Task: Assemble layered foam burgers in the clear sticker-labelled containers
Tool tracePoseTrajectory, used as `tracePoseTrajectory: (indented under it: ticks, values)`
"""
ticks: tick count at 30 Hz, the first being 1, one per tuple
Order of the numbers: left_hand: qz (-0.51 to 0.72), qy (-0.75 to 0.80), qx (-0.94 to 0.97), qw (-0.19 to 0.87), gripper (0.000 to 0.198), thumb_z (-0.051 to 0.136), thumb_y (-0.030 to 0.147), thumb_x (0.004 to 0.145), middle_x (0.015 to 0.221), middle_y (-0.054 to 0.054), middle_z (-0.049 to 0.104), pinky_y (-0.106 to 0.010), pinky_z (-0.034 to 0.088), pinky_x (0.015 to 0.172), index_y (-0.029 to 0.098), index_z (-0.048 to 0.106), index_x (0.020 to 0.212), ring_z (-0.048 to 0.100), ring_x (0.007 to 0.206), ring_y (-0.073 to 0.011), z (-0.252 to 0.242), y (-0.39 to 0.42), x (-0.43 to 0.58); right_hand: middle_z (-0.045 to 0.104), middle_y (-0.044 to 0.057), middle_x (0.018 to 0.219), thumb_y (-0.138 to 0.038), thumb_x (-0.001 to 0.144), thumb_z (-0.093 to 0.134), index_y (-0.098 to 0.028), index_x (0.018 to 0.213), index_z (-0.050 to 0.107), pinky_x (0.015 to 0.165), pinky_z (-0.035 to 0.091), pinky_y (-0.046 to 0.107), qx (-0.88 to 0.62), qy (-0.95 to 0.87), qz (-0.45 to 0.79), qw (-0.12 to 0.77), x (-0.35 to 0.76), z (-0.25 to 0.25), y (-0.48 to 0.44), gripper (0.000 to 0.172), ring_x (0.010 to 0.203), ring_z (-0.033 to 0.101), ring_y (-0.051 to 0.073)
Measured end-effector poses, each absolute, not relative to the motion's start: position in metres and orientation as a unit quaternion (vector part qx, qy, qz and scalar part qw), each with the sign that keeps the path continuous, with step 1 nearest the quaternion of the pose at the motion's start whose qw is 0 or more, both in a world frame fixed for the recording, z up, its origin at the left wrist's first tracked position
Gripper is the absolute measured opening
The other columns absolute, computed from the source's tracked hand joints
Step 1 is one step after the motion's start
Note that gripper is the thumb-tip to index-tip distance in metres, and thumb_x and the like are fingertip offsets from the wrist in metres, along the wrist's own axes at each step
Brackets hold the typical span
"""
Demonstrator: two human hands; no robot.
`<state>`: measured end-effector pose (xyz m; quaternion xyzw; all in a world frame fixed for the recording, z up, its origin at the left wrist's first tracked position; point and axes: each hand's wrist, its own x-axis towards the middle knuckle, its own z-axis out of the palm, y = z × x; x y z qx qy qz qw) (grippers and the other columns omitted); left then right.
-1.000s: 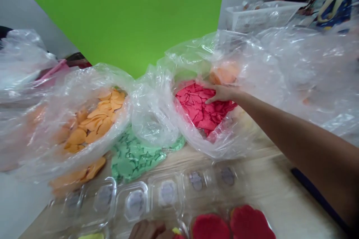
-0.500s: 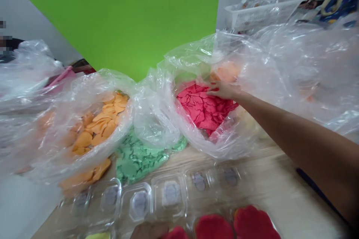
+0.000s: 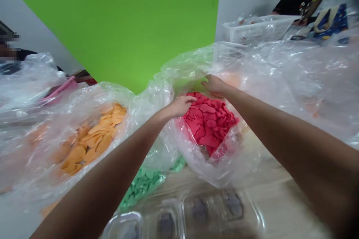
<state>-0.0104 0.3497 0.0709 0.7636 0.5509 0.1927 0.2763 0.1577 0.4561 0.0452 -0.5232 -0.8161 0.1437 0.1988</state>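
A clear plastic bag (image 3: 193, 164) stands with its mouth spread, full of flat red petal-shaped pieces (image 3: 209, 121). My left hand (image 3: 182, 106) is at the left side of the mouth, fingers stretched toward the red pieces. On the far side, my right hand (image 3: 215, 86) reaches over them with its fingers apart; I see no piece held in either hand. Whether the hands touch the plastic cannot be made out. Clear plastic trays (image 3: 179, 213) with dark round marks in their compartments lie in front, partly hidden by my left forearm.
Orange pieces (image 3: 98, 134) fill an open plastic bag at left. Green pieces (image 3: 144, 185) lie in plastic between the bags. More plastic bags (image 3: 303, 78) cover the right side. A white basket (image 3: 255, 31) stands behind, near a person in a black sleeve (image 3: 293, 2).
My left hand has moved from the trays up to the red pieces' bag. My right hand has shifted slightly up and left, toward the bag's far rim. The view has tilted up.
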Motion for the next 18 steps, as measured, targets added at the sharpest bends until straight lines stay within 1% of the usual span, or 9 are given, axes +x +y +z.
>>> tracePoseTrajectory:
  ticks: [2,3,6,8,10,14,16,18]
  values:
    - [0.205,0.574,0.745,0.272,0.030,0.049,0.014,0.082,0.108,-0.005,0.062,-0.031,0.046,0.081,0.016,0.054,0.112,0.058,0.094,-0.0170,0.063,0.396,-0.009,0.055,0.007,0.112,-0.034,0.087,0.045,-0.017,0.110,0.052,0.082,0.045,0.040,-0.546,-0.803,0.134,0.198,0.162,0.049,0.468,0.030,0.096,0.055,0.019]
    - [0.219,0.590,0.732,0.260,0.032,0.051,0.017,0.082,0.109,-0.007,0.060,-0.033,0.047,0.080,0.016,0.051,0.115,0.059,0.092,-0.0174,0.060,0.413,-0.011,0.055,0.007,0.111,-0.034,0.087,0.046,-0.016,0.109,0.052,0.081,0.046,0.040,-0.552,-0.801,0.133,0.189,0.165,0.049,0.471,0.029,0.094,0.056,0.019]
    - [0.258,0.639,0.695,0.206,0.033,0.049,0.028,0.085,0.112,-0.009,0.055,-0.039,0.047,0.079,0.014,0.048,0.114,0.057,0.094,-0.0192,0.050,0.446,-0.021,0.058,0.005,0.105,-0.033,0.086,0.048,-0.016,0.101,0.057,0.079,0.047,0.037,-0.546,-0.812,0.142,0.149,0.168,0.039,0.473,0.024,0.091,0.057,0.019]
    - [0.262,0.656,0.685,0.176,0.031,0.049,0.032,0.085,0.110,-0.008,0.055,-0.041,0.046,0.080,0.014,0.051,0.110,0.055,0.095,-0.0201,0.043,0.453,-0.022,0.059,0.004,0.103,-0.032,0.085,0.048,-0.017,0.099,0.058,0.078,0.047,0.036,-0.526,-0.827,0.155,0.124,0.166,0.028,0.472,0.023,0.089,0.057,0.018]
    - [0.248,0.649,0.700,0.165,0.029,0.049,0.032,0.084,0.108,-0.008,0.056,-0.042,0.045,0.082,0.014,0.053,0.107,0.055,0.095,-0.0200,0.033,0.453,-0.018,0.058,0.005,0.105,-0.032,0.085,0.050,-0.016,0.102,0.056,0.079,0.047,0.037,-0.494,-0.845,0.172,0.110,0.161,0.016,0.472,0.024,0.091,0.057,0.018]
    - [0.197,0.607,0.747,0.183,0.028,0.052,0.031,0.082,0.111,-0.007,0.055,-0.043,0.043,0.085,0.014,0.054,0.105,0.053,0.099,-0.0203,0.015,0.449,-0.005,0.054,0.007,0.113,-0.031,0.084,0.052,-0.016,0.110,0.052,0.083,0.045,0.041,-0.442,-0.869,0.189,0.113,0.155,0.000,0.476,0.030,0.098,0.054,0.020]
    - [0.175,0.606,0.751,0.198,0.030,0.053,0.032,0.082,0.112,-0.008,0.055,-0.043,0.043,0.085,0.014,0.054,0.106,0.053,0.100,-0.0209,0.009,0.450,-0.005,0.055,0.007,0.112,-0.032,0.084,0.051,-0.017,0.107,0.054,0.083,0.045,0.040,-0.452,-0.865,0.182,0.120,0.158,-0.004,0.479,0.028,0.097,0.055,0.019]
    - [0.156,0.610,0.747,0.213,0.030,0.053,0.033,0.081,0.108,-0.008,0.057,-0.042,0.044,0.084,0.014,0.055,0.105,0.055,0.096,-0.0205,0.007,0.452,-0.010,0.058,0.005,0.107,-0.033,0.085,0.049,-0.018,0.102,0.057,0.081,0.046,0.037,-0.477,-0.852,0.171,0.128,0.163,-0.006,0.482,0.024,0.093,0.056,0.018]
